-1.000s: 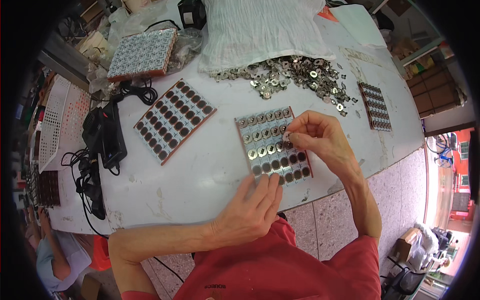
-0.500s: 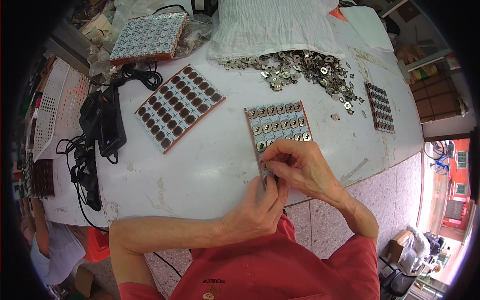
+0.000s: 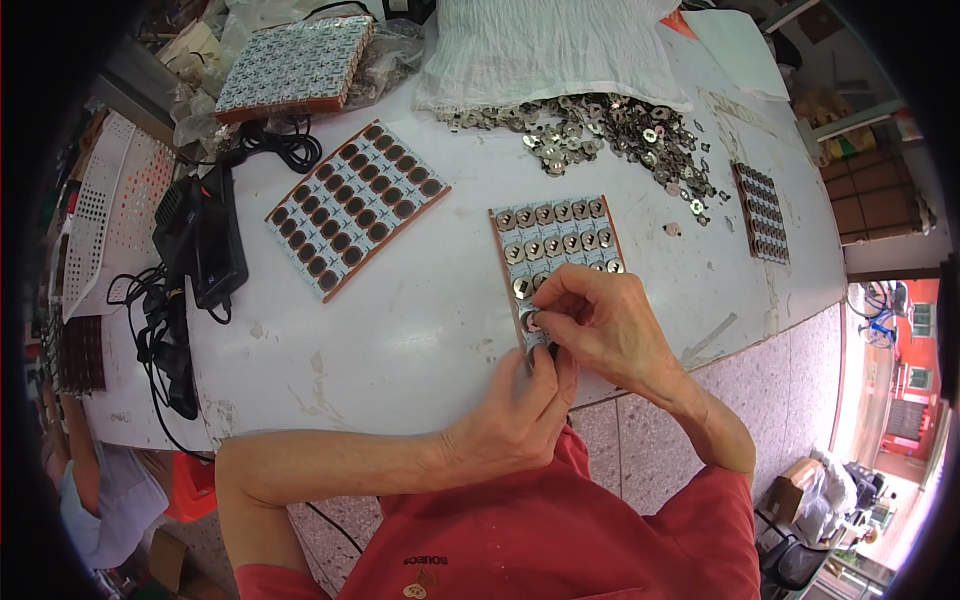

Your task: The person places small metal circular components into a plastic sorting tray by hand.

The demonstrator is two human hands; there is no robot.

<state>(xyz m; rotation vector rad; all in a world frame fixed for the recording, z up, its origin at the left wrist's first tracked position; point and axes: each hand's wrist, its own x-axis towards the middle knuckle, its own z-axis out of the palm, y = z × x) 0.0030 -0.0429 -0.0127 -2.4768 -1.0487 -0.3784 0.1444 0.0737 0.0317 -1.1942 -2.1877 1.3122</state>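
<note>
A circuit board panel (image 3: 507, 232) lies in front of me, with rows of round pads; its far rows carry shiny metal clips (image 3: 553, 243). My right hand (image 3: 610, 325) is over its near part, thumb and forefinger pinched at a small metal clip (image 3: 530, 320) on a pad at the left edge. My left hand (image 3: 515, 415) rests at the panel's near edge, its fingers bent and closed together. Whatever lies between the left fingers is too small and covered to make out. Both hands hide much of the panel's near rows.
Loose metal clips (image 3: 650, 140) spill from under a white cloth bag (image 3: 550, 50). A bare panel (image 3: 360, 210) lies left, a smaller filled panel (image 3: 762, 215) right. Stacked panels (image 3: 295, 65), a black device (image 3: 205, 235) with cables and a white perforated basket (image 3: 115, 215) stand at the left.
My right fingertips have shifted slightly up and right, baring more of the pad at the left edge. The left hand stays nearly in place. The whole view has shifted slightly.
</note>
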